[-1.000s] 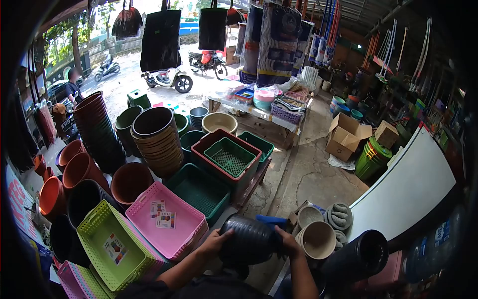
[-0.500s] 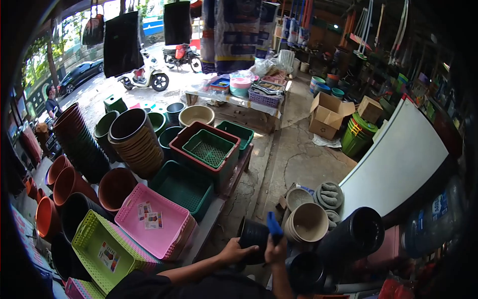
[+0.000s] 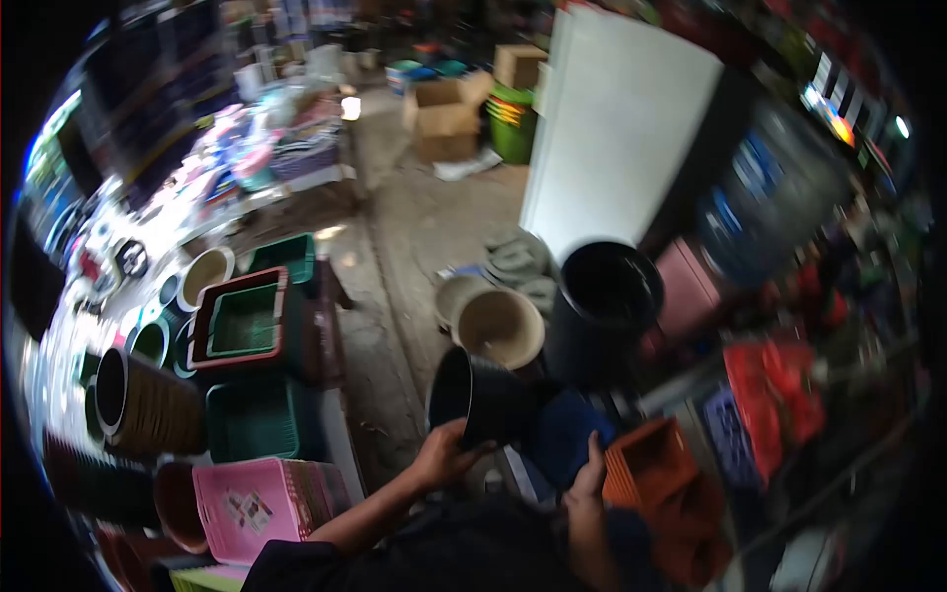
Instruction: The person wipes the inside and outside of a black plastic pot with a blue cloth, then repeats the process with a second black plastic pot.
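Observation:
A black pot (image 3: 493, 400), tilted with its mouth toward the left, is gripped near its rim by my left hand (image 3: 449, 456). My right hand (image 3: 589, 472) holds a blue cloth-like item (image 3: 564, 434) against or beside the pot's base; its thumb points up along the blue surface. Where the blue item meets the pot is blurred. Just beyond the pot stand stacked beige pots (image 3: 499, 328) and a tall black bin (image 3: 607, 296). Orange square pots (image 3: 646, 464) lie to the right of my right hand.
Pink baskets (image 3: 247, 508), a dark green tub (image 3: 254, 419) and a red-brown basket (image 3: 240, 316) stand on the left. A white panel (image 3: 617, 128) rises ahead, with a large water bottle (image 3: 764, 197) at right. An open cardboard box (image 3: 444, 123) sits on the floor.
The head view has swung to the right, bringing orange pots and red bags into view. The blue item, earlier raised upright at the pot's rim, is now lower, by its base.

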The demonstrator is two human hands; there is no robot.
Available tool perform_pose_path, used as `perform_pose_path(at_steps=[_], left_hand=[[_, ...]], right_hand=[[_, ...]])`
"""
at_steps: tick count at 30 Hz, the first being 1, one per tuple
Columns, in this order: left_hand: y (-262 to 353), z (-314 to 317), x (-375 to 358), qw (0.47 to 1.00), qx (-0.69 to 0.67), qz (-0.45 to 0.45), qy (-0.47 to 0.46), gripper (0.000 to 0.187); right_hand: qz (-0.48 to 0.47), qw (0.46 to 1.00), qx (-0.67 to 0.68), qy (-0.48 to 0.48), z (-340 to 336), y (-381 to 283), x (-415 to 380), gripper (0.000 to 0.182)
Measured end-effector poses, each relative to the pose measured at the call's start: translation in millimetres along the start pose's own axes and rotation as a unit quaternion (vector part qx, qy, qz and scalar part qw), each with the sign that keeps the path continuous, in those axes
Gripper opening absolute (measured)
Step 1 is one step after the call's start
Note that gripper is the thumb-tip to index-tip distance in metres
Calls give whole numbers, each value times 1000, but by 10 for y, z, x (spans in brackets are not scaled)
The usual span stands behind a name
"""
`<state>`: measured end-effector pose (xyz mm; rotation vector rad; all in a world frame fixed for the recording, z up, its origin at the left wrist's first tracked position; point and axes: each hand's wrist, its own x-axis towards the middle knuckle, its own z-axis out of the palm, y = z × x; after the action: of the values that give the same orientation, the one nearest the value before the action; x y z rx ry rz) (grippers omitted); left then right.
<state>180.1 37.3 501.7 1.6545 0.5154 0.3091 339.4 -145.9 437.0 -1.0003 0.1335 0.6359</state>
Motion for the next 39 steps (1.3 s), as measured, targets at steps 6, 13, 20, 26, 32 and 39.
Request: perform_pose_path(at_steps=[6,13,20,26,32,39], left_hand=[[-395,577,585,911,335,205,-128,32],[-1268,1261,1074,775,507,216,-310,31],[-1756,1519,1300,739,551,126,-368,70],[-1709,1506,1279,736,550,118,-378,56],[-1764,1194,747,850,368,349,-139,36],[-2494,430,-423,930,351,62,-86,30]], right_hand=[[-81,991,38,96,-376,-214,-472,54],[-110,978,30,172,-592,-146,-763,54],[-81,971,36,220,-684,-222,-982,58],[-60,968,14,243,-790,-223,-943,57],[90,984,3,154,-390,-367,-608,55],[371,922,-16,-106,-253,632,64,41]])
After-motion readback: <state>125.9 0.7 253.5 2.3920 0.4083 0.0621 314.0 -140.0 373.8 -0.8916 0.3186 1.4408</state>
